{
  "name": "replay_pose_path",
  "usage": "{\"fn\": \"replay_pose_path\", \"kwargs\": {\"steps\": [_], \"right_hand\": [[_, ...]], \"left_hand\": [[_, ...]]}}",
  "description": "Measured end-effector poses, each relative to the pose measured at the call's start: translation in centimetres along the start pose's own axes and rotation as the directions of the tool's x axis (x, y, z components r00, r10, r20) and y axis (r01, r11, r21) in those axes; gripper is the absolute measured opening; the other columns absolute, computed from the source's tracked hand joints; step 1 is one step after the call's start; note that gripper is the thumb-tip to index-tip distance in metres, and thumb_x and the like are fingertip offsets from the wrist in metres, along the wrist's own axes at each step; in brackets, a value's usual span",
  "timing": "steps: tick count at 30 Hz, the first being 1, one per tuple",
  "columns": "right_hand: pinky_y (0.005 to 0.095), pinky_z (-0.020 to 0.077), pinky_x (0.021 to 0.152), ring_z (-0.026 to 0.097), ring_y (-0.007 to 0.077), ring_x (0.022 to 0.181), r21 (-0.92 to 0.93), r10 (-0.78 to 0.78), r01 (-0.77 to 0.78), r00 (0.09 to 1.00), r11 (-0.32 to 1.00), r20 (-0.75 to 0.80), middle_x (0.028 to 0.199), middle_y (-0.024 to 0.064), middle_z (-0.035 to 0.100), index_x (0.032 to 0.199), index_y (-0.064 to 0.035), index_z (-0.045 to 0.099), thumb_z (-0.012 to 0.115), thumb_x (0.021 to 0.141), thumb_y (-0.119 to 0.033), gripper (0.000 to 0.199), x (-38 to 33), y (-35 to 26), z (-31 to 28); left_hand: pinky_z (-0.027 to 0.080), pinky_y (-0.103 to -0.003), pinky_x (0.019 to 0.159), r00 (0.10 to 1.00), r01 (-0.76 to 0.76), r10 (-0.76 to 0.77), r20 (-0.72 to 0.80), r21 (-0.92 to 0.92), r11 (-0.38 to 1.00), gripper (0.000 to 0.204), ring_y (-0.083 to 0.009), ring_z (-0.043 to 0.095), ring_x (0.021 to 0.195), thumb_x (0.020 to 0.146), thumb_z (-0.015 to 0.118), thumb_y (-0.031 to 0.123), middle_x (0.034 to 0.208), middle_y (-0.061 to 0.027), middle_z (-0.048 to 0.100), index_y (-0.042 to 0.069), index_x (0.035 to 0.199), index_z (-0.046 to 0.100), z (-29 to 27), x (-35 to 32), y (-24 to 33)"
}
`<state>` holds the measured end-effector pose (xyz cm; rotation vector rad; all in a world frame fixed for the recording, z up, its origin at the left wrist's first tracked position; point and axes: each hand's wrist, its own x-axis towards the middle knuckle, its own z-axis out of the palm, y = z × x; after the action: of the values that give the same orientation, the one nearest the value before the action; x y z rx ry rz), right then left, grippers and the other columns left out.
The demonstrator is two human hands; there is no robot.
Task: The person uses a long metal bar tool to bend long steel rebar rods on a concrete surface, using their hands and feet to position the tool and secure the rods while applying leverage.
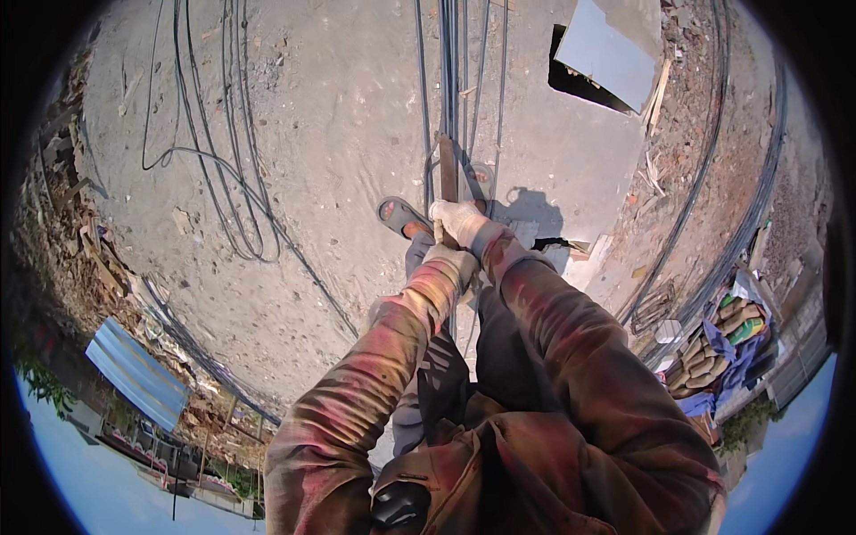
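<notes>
Both my hands wear pale work gloves and are closed round a long brown bar [448, 168], which looks flat-faced and is of wood or rusty metal; I cannot tell which. My right hand [458, 221] grips it farther out, and my left hand [455, 260] is just behind it, nearer my body. The bar's far end lies over a bundle of long dark rods [453, 71] running away along the ground between my feet. My hands hide the bar's near end. A grey sandal [399, 214] shows on my left foot.
Looped dark rods or cables [241, 205] lie on the concrete to the left. At the far right, a grey sheet [606, 55] partly covers a dark square hole [571, 82]. A broken opening [562, 243] is right of my feet. Sacks [713, 348] and rubble border the right.
</notes>
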<state>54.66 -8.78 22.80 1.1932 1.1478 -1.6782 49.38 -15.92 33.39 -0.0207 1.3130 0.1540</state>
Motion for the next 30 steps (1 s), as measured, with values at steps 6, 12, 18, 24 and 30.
{"fn": "replay_pose_path", "kwargs": {"steps": [6, 12, 18, 24, 30], "right_hand": [[0.0331, 0.0457, 0.066, 0.063, 0.0239, 0.073, 0.026, 0.003, -0.005, 0.999, 1.000, 0.054, 0.073, 0.0110, 0.066, 0.084, 0.0000, 0.067, 0.055, 0.080, -0.035, 0.037, -1.0, -0.8, 0.3], [0.0346, 0.0480, 0.063, 0.064, 0.0210, 0.069, 0.152, 0.147, -0.117, 0.969, 0.981, -0.201, 0.073, 0.0093, 0.067, 0.087, -0.0002, 0.066, 0.058, 0.078, -0.029, 0.032, -1.0, -0.2, 2.3], [0.0324, 0.0406, 0.043, 0.054, 0.0196, 0.045, 0.480, -0.017, 0.132, 0.972, 0.868, -0.236, 0.054, 0.0067, 0.055, 0.069, -0.0049, 0.060, 0.059, 0.077, -0.015, 0.013, -2.6, 0.6, 4.6], [0.0322, 0.0405, 0.042, 0.053, 0.0189, 0.043, 0.474, -0.015, 0.113, 0.979, 0.873, -0.205, 0.054, 0.0057, 0.053, 0.071, -0.0042, 0.058, 0.059, 0.076, -0.010, 0.008, -3.0, 1.3, 3.9], [0.0314, 0.0402, 0.040, 0.051, 0.0182, 0.041, 0.422, 0.131, 0.026, 0.931, 0.906, -0.340, 0.055, 0.0057, 0.054, 0.075, -0.0030, 0.059, 0.060, 0.074, -0.008, 0.006, -2.4, 2.3, 5.4]], "left_hand": [[0.046, -0.034, 0.089, 0.902, -0.316, 0.368, -0.224, 0.237, 0.919, 0.037, -0.0276, 0.059, 0.107, 0.084, 0.054, 0.022, 0.112, -0.0098, 0.065, 0.009, 0.119, 0.055, 1.1, 2.2, -2.2], [0.049, -0.036, 0.083, 0.924, -0.164, 0.116, -0.365, -0.103, 0.981, 0.047, -0.0326, 0.062, 0.103, 0.075, 0.066, 0.019, 0.108, -0.0172, 0.065, 0.006, 0.119, 0.055, 1.8, 2.5, -3.9], [0.052, -0.043, 0.077, 0.845, -0.281, 0.244, -0.475, -0.006, 0.960, 0.041, -0.0408, 0.063, 0.094, 0.072, 0.064, 0.023, 0.092, -0.0252, 0.066, 0.001, 0.107, 0.062, 1.8, 1.4, -5.6], [0.050, -0.040, 0.081, 0.884, -0.221, 0.137, -0.446, -0.141, 0.965, 0.042, -0.0390, 0.062, 0.098, 0.071, 0.067, 0.023, 0.097, -0.0232, 0.067, -0.001, 0.106, 0.061, 3.5, 2.6, -6.2], [0.050, -0.039, 0.076, 0.813, -0.278, 0.224, -0.537, -0.020, 0.960, 0.043, -0.0353, 0.065, 0.092, 0.072, 0.069, 0.026, 0.095, -0.0186, 0.068, 0.002, 0.107, 0.062, 4.1, 2.9, -7.5]]}}
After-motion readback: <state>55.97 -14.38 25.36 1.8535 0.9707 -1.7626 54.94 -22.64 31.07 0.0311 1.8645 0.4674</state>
